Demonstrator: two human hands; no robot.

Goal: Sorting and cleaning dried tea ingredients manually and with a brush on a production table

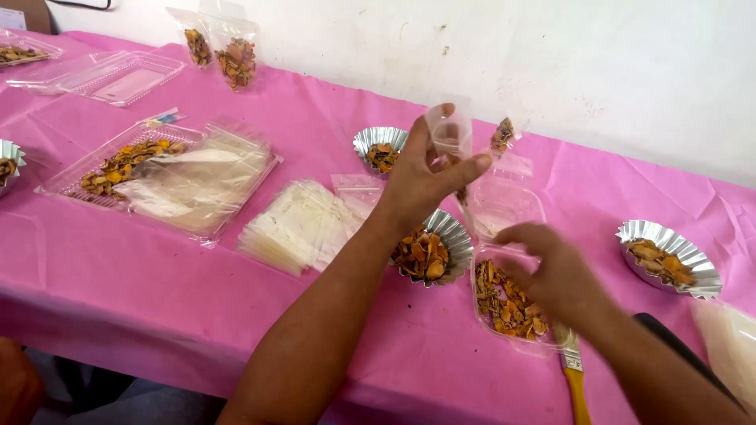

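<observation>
the left hand (425, 177) pinches a small clear bag (450, 134) and holds it up above the pink desk (157, 283). the right hand (551, 271) is curled, reaching into the clear tray (482, 311) of orange dried pieces (504, 303); if it grips any, i cannot tell. the bag mouth looks narrow, so pieces could fall beside it onto the desk, or the thin bag could slip from the pinch.

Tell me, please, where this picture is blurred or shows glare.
Head view: the raised small clear plastic bag in the left hand is smeared; the right hand is soft; glare whitens the stack of clear plastic bags.
</observation>
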